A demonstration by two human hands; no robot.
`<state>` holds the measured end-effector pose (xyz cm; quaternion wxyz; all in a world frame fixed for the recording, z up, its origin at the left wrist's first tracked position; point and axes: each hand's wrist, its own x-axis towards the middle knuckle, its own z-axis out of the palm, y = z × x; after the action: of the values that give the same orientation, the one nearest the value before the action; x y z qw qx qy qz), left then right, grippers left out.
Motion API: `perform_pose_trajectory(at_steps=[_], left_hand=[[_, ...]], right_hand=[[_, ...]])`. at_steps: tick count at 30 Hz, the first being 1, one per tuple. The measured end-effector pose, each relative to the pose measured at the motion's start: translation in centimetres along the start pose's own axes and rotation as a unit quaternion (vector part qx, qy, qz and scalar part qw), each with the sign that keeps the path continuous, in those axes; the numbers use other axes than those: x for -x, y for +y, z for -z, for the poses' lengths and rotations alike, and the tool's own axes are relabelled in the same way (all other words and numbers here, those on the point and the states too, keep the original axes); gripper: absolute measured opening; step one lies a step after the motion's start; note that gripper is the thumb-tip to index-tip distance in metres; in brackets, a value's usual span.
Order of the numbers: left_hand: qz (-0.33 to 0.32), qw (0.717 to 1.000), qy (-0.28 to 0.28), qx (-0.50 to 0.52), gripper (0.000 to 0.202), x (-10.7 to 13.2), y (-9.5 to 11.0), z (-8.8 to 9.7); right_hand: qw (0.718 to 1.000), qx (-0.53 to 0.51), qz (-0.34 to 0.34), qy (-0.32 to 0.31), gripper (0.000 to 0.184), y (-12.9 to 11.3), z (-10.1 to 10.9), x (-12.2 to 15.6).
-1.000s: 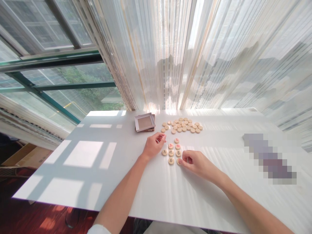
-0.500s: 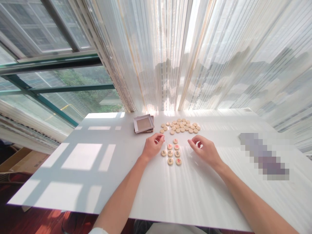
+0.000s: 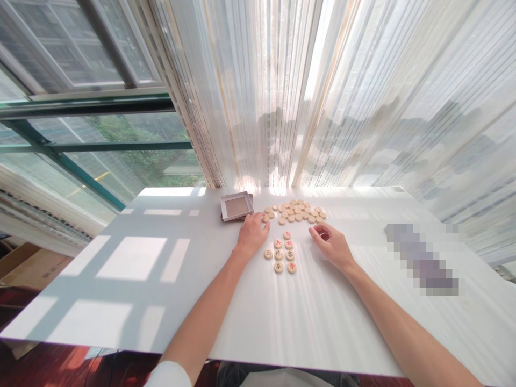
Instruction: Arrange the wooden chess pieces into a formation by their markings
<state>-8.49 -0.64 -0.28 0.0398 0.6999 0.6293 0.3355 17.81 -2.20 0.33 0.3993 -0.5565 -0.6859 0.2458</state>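
Note:
My left hand (image 3: 252,235) reaches forward with fingers apart, index finger and thumb at the edge of a blank-side-up xiangqi piece (image 3: 266,219); I cannot tell whether they touch it. My right hand (image 3: 332,244) hovers right of the face-up pieces, thumb and fingers curled together, with nothing visible in them. Between the hands several round wooden pieces lie face up in short rows, among them a red-marked piece (image 3: 289,244) and a black-marked piece (image 3: 268,254). Beyond them spreads a group of blank-side-up pieces (image 3: 299,217).
A shallow open box (image 3: 237,207) sits at the back of the white table (image 3: 141,312), just beyond my left hand. A pixelated object (image 3: 423,260) lies on the right side. Curtains (image 3: 274,107) hang behind the table's far edge, with a window at the left.
My left hand has moved forward from beside the face-up rows to the blank-side-up pieces, and its fingers have spread. My right hand has stayed nearly in place. The view has shifted slightly.

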Motion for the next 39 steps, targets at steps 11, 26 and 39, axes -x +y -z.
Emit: perform_pose_trajectory(at_steps=[11,26,39], left_hand=[[-0.015,1.000,0.006,-0.004,0.011,0.2,1.1,1.9],[-0.056,0.915,-0.166,0.365,0.021,5.2,5.4,3.4],[-0.011,0.919,-0.153,0.362,0.022,5.5,5.4,3.1]], right_hand=[[1.000,0.000,0.010,-0.002,0.037,-0.6,0.2,0.1],[0.968,-0.126,0.209,-0.062,0.020,-4.9,-1.7,4.0],[0.969,-0.107,0.219,-0.045,0.017,-4.4,-1.9,3.8]])
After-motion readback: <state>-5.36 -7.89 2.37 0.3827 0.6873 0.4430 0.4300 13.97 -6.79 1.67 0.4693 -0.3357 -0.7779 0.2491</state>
